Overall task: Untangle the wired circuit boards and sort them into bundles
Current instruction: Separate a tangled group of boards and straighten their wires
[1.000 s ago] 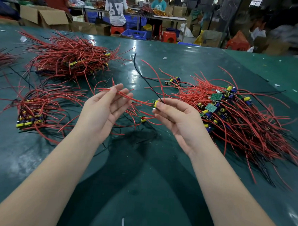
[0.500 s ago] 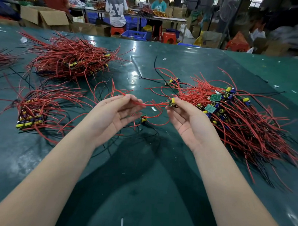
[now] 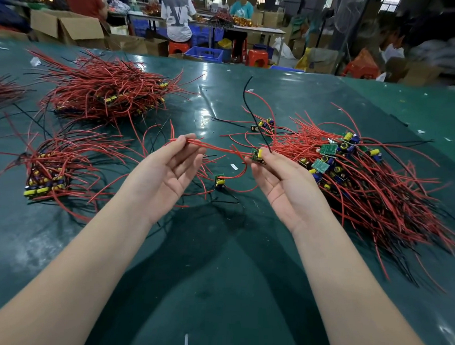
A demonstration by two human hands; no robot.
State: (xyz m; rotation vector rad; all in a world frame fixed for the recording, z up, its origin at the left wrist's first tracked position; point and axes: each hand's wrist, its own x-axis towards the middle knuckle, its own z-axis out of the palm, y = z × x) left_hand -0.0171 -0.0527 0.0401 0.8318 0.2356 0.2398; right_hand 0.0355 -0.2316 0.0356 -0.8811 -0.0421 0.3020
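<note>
— Two hands working?
— Yes. I'm pinching a board (image 3: 257, 155) in my right hand (image 3: 280, 185); my left hand (image 3: 166, 169) is pinching its wires (image 3: 217, 147), running left-right between them. The left bundle (image 3: 48, 169) is lying nearer my left.

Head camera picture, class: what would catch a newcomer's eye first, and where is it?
First, the two bare hands at the centre: the right hand pinches a small circuit board while the left hand holds its red wires stretched between them. Next, the big loose tangle of red wires and boards on the right of the green table. On the left lie two tidier bundles, one far and one near.
</note>
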